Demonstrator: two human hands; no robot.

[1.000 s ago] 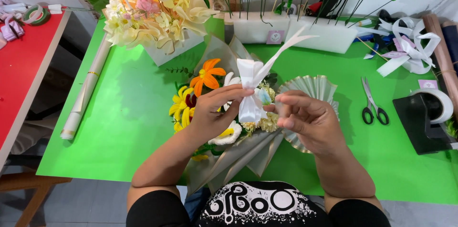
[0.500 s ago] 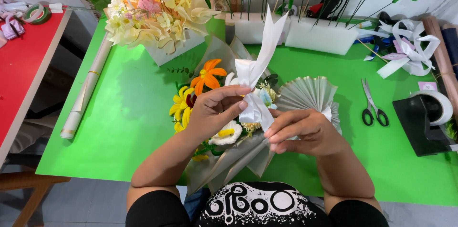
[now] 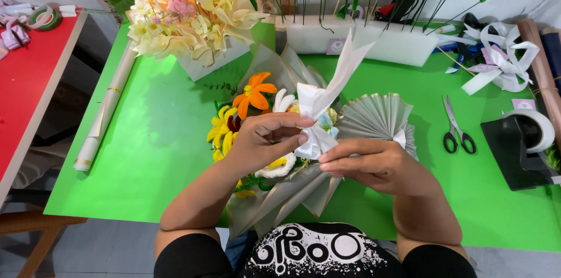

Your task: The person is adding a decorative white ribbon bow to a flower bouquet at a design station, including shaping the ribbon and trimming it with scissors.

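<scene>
A flower bouquet (image 3: 251, 102) with orange, yellow and white blooms lies on the green table (image 3: 146, 155), wrapped in grey pleated paper (image 3: 380, 117). A white ribbon bow (image 3: 318, 108) sits over its middle, its tails pointing up. My left hand (image 3: 266, 137) pinches the bow's knot from the left. My right hand (image 3: 374, 164) holds the lower part of the ribbon from the right, fingers closed on it.
Black scissors (image 3: 456, 129) and a black tape dispenser (image 3: 520, 143) lie at the right. A second large yellow bouquet (image 3: 187, 9) stands at the back left, a paper roll (image 3: 105, 111) along the left edge. White ribbon bows (image 3: 497, 64) lie far right. A red table (image 3: 23, 85) adjoins.
Both hands have worked the ribbon at the knot. The upright ribbon tail has shifted and my right hand has moved lower, closer to the knot.
</scene>
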